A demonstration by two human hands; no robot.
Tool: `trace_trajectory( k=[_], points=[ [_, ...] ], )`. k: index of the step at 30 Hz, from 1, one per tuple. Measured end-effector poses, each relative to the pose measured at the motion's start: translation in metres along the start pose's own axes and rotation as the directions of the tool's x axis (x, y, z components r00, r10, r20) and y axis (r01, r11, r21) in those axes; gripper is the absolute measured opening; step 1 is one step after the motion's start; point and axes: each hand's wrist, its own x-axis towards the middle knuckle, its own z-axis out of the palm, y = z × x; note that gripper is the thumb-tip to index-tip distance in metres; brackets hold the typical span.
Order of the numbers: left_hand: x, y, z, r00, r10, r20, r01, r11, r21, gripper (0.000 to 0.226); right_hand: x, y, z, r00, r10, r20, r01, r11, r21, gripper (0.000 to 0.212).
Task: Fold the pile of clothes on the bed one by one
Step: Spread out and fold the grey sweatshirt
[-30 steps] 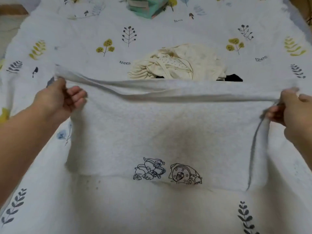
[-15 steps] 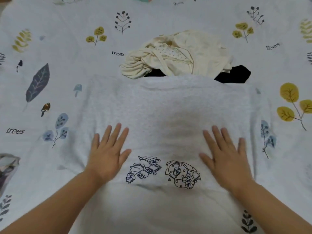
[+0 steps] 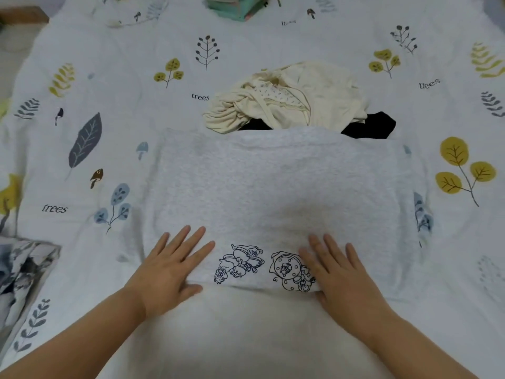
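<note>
I see the bed (image 3: 82,269) spread with a white cover printed with leaves, mushrooms and the word "trees". A grey printed garment (image 3: 273,187) lies flat on it. Just beyond, a heap of cream clothes (image 3: 287,97) sits over something black (image 3: 374,127). Teal folded fabric (image 3: 232,6) lies at the far edge.

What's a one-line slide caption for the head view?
Both hands, left and right, press flat on a grey shirt spread on the bed; unfolded pile behind.
</note>
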Motion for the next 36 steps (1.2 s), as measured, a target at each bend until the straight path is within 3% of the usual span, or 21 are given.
trace_trajectory(
  k=[6, 8, 10, 11, 15, 18, 21, 22, 23, 24, 26, 27, 28, 29, 32, 36],
  points=[
    [-0.004, 0.0, -0.016, 0.997, -0.048, -0.062, 0.049, 0.999, 0.019, 0.104, 0.0, -0.006, -0.013, 0.989, 0.066, -0.131, -0.068, 0.998, -0.012, 0.074],
    [-0.021, 0.003, -0.023, 0.996, -0.019, -0.092, 0.02, 1.0, 0.012, 0.108, -0.016, -0.011, -0.019, 0.973, 0.041, -0.227, -0.048, 0.999, -0.022, 0.054],
    [-0.045, 0.01, -0.025, 0.997, 0.033, -0.067, -0.03, 0.998, 0.047, 0.121, -0.04, -0.017, -0.02, 0.965, 0.009, -0.261, -0.017, 0.999, -0.03, 0.054],
    [-0.058, 0.015, -0.024, 0.997, 0.069, -0.041, -0.066, 0.996, 0.066, 0.12, -0.054, -0.021, -0.014, 0.97, -0.023, -0.244, 0.015, 0.999, -0.034, 0.058],
    [-0.096, 0.038, -0.004, 0.986, 0.167, 0.015, -0.168, 0.981, 0.092, 0.062, -0.101, -0.033, 0.02, 0.981, -0.141, -0.132, 0.146, 0.989, 0.022, 0.049],
    [-0.096, 0.047, 0.0, 0.987, 0.152, 0.051, -0.154, 0.987, 0.049, 0.06, -0.111, -0.038, 0.02, 0.986, -0.159, -0.053, 0.162, 0.984, 0.069, 0.056],
    [-0.071, 0.071, -0.009, 0.988, 0.149, -0.027, -0.15, 0.988, -0.042, 0.068, -0.103, -0.04, -0.004, 0.982, 0.09, -0.163, -0.055, 0.976, 0.209, 0.057],
    [-0.06, 0.082, -0.011, 0.99, 0.132, -0.056, -0.136, 0.989, -0.066, 0.066, -0.099, -0.038, -0.012, 0.944, 0.249, -0.216, -0.188, 0.946, 0.265, 0.053],
    [-0.048, 0.094, -0.012, 0.991, 0.111, -0.076, -0.118, 0.989, -0.089, 0.065, -0.096, -0.035, -0.019, 0.859, 0.444, -0.255, -0.364, 0.88, 0.306, 0.051],
    [-0.035, 0.105, -0.011, 0.992, 0.091, -0.089, -0.101, 0.989, -0.106, 0.062, -0.093, -0.031, -0.026, 0.731, 0.649, -0.21, -0.561, 0.747, 0.356, 0.049],
    [-0.01, 0.127, -0.007, 0.991, 0.066, -0.117, -0.08, 0.991, -0.112, 0.059, -0.089, -0.022, -0.039, 0.431, 0.887, 0.164, -0.855, 0.344, 0.388, 0.054],
    [0.001, 0.138, -0.005, 0.991, 0.061, -0.123, -0.074, 0.992, -0.105, 0.059, -0.09, -0.017, -0.04, 0.297, 0.892, 0.34, -0.921, 0.173, 0.35, 0.058],
    [0.011, 0.147, -0.002, 0.992, 0.05, -0.113, -0.062, 0.993, -0.106, 0.06, -0.092, -0.014, -0.039, 0.234, 0.867, 0.44, -0.943, 0.091, 0.321, 0.061],
    [0.019, 0.155, 0.0, 0.994, 0.034, -0.102, -0.045, 0.993, -0.108, 0.061, -0.096, -0.01, -0.037, 0.235, 0.841, 0.486, -0.943, 0.077, 0.323, 0.057],
    [0.036, 0.172, 0.009, 0.998, -0.014, -0.065, 0.007, 0.994, -0.11, 0.064, -0.106, 0.0, -0.035, 0.337, 0.821, 0.461, -0.908, 0.155, 0.389, 0.028],
    [0.044, 0.18, 0.021, 0.999, -0.038, -0.001, 0.037, 0.994, -0.105, 0.063, -0.12, 0.008, -0.034, 0.28, 0.895, 0.346, -0.899, 0.118, 0.422, 0.028]
  ],
)
